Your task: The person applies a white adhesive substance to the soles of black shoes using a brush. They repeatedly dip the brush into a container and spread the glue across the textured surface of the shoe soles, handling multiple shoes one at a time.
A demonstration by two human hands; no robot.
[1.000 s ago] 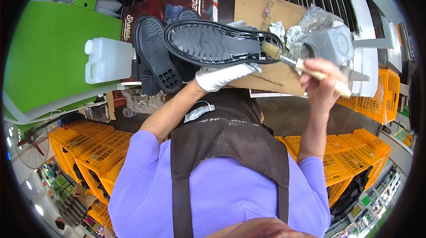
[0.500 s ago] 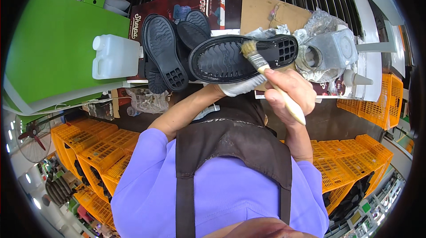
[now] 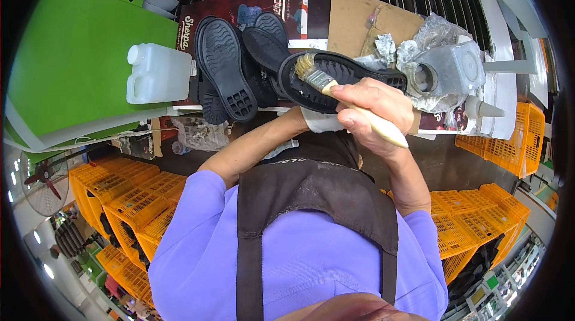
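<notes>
Right hand (image 3: pixel 370 108) is wrapped tight round the pale wooden handle of a paintbrush (image 3: pixel 338 96), bristles up and to the left, resting on the tread of a black shoe sole (image 3: pixel 335 81). Handle end sticks out below the fist, toward the person's right. Left hand (image 3: pixel 320 120) wears a white glove and is mostly hidden behind the right hand and the sole; it seems to hold the sole up from underneath, but the actual grip can't be made out (only a bit of glove shows). The sole sits tread-side up in front of the chest, just above the edge of the workbench (image 3: pixel 443 132), lying roughly crosswise.

Just left of it, more black soles (image 3: pixel 224 66) lean in a bunch, tread showing, one overlapping the next, touching the held sole at its left end. Further left a white plastic jug (image 3: pixel 157 73) stands against a green panel (image 3: pixel 78 57). Right of the held sole: an open glue tin (image 3: pixel 446 69) lying on its side, crumpled plastic wrap around it, and a brown cardboard sheet (image 3: pixel 365 21) behind. Orange crates (image 3: pixel 129 201) are stacked below the bench on both sides. Person wears a purple shirt and a dark apron (image 3: pixel 317 201).
</notes>
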